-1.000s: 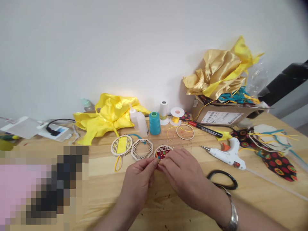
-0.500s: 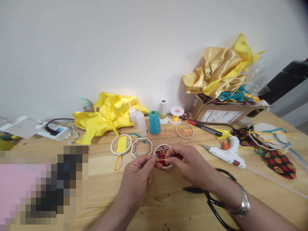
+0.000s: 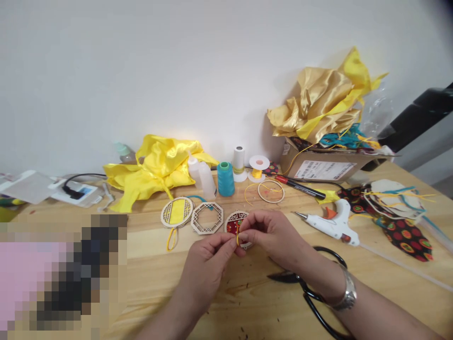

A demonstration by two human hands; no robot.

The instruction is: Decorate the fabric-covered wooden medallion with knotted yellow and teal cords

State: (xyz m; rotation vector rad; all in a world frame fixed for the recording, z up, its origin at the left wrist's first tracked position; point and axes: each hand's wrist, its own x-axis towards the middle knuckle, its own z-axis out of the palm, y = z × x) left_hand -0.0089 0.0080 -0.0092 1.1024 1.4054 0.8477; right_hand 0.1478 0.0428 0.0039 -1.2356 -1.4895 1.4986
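My left hand [image 3: 212,262] and my right hand [image 3: 269,236] meet at the middle of the table, fingertips close together. Both pinch a thin yellow cord [image 3: 238,232], which stands up in a small loop between them. Just behind the fingers lies a round wooden frame with red patterned fabric [image 3: 231,222], partly covered by my right hand. To its left are an octagonal lattice frame [image 3: 207,218] and a round lattice frame [image 3: 177,212] with yellow fabric and a yellow cord loop. Black-handled scissors [image 3: 314,288] lie partly under my right forearm.
A white glue gun [image 3: 332,224] lies to the right, near patterned fabric scraps [image 3: 406,238]. Behind my hands stand a teal thread cone [image 3: 225,179], white bottles [image 3: 207,180] and a yellow cord spool [image 3: 259,163]. A cardboard box [image 3: 318,163] holds fabric. Yellow satin [image 3: 152,174] lies back left.
The cord was stretched sideways between my fingertips and now forms an upright loop. My hands have drawn closer together, the right one shifting slightly left. The view has shifted slightly.
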